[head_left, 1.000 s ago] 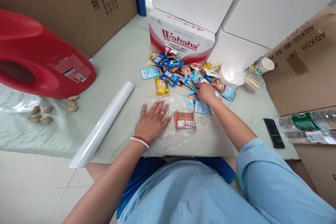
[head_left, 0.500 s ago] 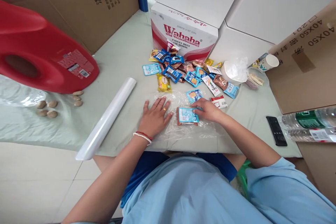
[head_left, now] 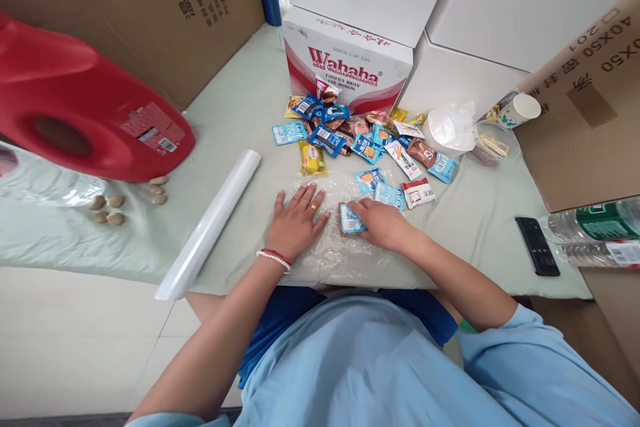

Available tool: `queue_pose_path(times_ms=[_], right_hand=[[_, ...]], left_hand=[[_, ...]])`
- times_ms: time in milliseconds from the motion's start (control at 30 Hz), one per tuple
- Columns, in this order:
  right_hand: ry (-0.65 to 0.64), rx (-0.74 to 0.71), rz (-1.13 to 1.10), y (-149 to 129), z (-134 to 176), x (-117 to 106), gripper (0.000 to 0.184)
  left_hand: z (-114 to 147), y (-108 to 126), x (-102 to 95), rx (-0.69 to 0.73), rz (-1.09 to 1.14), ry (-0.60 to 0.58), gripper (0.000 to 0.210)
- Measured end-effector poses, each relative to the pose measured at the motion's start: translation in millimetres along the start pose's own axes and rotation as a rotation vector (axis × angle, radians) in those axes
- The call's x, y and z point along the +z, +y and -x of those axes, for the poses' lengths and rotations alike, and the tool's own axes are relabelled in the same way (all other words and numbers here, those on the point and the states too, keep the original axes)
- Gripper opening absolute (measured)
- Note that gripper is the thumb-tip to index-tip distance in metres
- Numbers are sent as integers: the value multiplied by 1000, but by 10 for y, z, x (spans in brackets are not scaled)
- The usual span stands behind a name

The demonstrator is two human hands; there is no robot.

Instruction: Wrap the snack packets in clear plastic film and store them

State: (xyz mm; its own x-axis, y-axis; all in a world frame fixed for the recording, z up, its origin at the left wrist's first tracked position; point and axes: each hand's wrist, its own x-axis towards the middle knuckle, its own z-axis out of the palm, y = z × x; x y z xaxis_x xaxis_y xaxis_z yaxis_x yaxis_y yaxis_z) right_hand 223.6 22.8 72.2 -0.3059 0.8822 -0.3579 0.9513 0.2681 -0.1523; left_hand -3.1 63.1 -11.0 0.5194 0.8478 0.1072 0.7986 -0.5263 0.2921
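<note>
My left hand [head_left: 296,223] lies flat with its fingers spread, pressing on a sheet of clear plastic film [head_left: 325,257]. It wears a ring and a red and white bracelet. My right hand [head_left: 383,223] has its fingers closed on the right part of a light blue snack packet [head_left: 351,219], which rests on top of a brown-edged packet on the film. Just above that hand, another light blue packet [head_left: 390,196] lies against a blue packet with an orange picture [head_left: 369,180]. A red and white packet [head_left: 419,193] is to their right.
Several wrapped snacks [head_left: 327,139] are heaped before a Wahaha carton [head_left: 347,60]. A white roll [head_left: 210,223] and a red jug [head_left: 95,107] stand left. On the right are a white bowl [head_left: 447,133], a paper cup [head_left: 520,112], a phone [head_left: 537,247] and plastic bottles [head_left: 595,221].
A light blue packet now lies above my right hand, beside the orange-pictured one. My right hand has moved slightly left and down, covering more of the stack. My left hand stays put.
</note>
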Motion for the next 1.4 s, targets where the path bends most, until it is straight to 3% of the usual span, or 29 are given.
queue_pose_path(times_ms=[167,300,400,500,567,667,767,833,933,1067,1167,1233,1300,1400], right_hand=[[39,-5,-60,31,16,-47,72],[29,-32,-97,-22,-89,57,69],[23,-50,-178,-5,-104,126,79],[81,-66,-283,90,42,98,90],[182,-111,-352,173,230,57,85],[224,-285,-396,284,559,71,81],[121,-337,-316,354,804,235,83],[80,-274,-245,389,884,369,61],[87,-220,-204,457,909,449,30],[181,-263,-260,587,829,235,25],[191,-285,-355,680,666,3,27],[171,-277,-456,736,512,-92,29],[141,-226,-574,792,349,-117,32],[101,-87,-705,875,150,-63,41]], left_hand=[[0,-7,0,-4,-1,-10,59],[-5,-13,-15,-9,4,-11,60],[-21,-41,-41,-23,33,-23,63],[-16,-95,-86,-57,87,-2,65],[22,-139,-138,-57,93,49,64],[135,-209,-248,75,52,86,54],[271,-294,-370,296,67,-60,61],[351,-359,-444,394,114,-206,67],[444,-447,-538,416,174,-339,72],[508,-479,-577,397,182,-410,74],[505,-441,-496,371,171,-375,70],[481,-403,-409,323,202,-303,49],[446,-362,-331,242,280,-219,35],[392,-315,-279,80,397,-100,37]])
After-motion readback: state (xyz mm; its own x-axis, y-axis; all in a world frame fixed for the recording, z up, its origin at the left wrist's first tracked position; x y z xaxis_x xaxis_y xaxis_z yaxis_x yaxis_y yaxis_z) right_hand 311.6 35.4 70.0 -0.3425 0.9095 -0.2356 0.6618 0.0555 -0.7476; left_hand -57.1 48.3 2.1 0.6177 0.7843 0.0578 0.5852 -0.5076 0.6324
